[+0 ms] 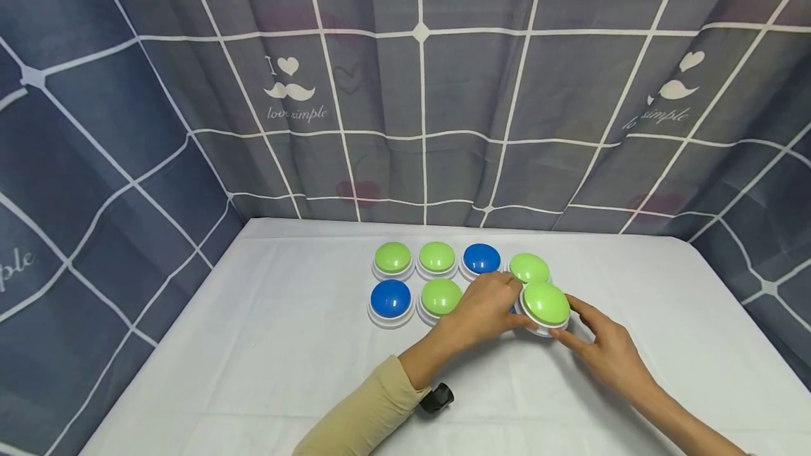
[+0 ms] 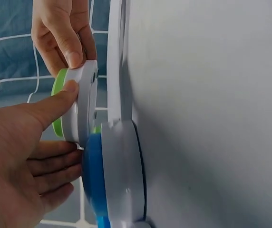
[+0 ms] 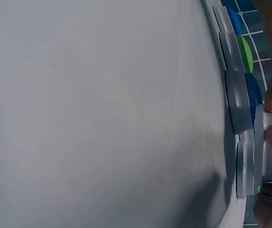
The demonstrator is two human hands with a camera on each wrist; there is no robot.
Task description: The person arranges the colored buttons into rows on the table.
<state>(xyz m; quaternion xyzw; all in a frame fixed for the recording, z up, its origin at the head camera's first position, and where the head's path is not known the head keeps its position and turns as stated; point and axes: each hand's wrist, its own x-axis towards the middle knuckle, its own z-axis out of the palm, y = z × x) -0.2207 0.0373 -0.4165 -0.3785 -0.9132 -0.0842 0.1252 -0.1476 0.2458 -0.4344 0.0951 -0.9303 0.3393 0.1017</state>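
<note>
A green dome push button (image 1: 546,303) with a white round base is held above the white table at the right end of two rows of similar buttons. My right hand (image 1: 608,354) grips its right side between thumb and fingers. From the other side my left hand (image 1: 484,307) pinches the same base; its thumb (image 2: 55,107) presses the rim and the other fingers spread beneath. Right beside those fingers sits a blue button (image 2: 94,175), mostly hidden by the left hand in the head view. Behind the held one is another green button (image 1: 529,267).
The back row also has two green buttons, one (image 1: 393,257) at far left, and a blue button (image 1: 481,259). In front stand a blue button (image 1: 390,299) and a green button (image 1: 441,297). A black object (image 1: 437,398) shows beside the left sleeve. Gridded curtains (image 1: 380,90) surround the table (image 1: 279,343).
</note>
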